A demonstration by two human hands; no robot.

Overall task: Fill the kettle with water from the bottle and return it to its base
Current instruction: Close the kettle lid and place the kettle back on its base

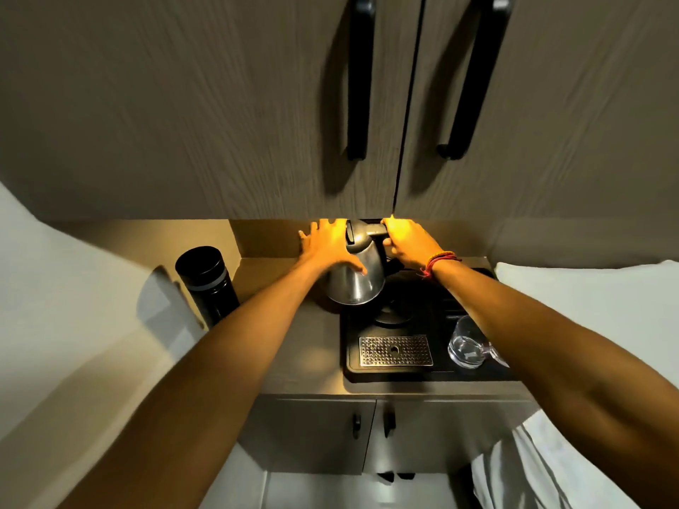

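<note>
A steel kettle (pixel 358 279) with a black lid and handle is tilted and lifted off its round black base (pixel 395 312). My right hand (pixel 406 242) grips the kettle's black handle at the top right. My left hand (pixel 329 246) lies flat on the kettle's left side, fingers spread and thumb across the steel body. A black cylindrical bottle (pixel 205 284) stands upright at the left of the counter, untouched.
The base sits on a black tray (pixel 354 369) with a perforated metal drip grate (pixel 395 350). An empty glass (pixel 466 347) stands on the tray's right part, under my right forearm. Cabinet doors with black handles (pixel 358 79) hang low overhead. Lower cabinet doors are below.
</note>
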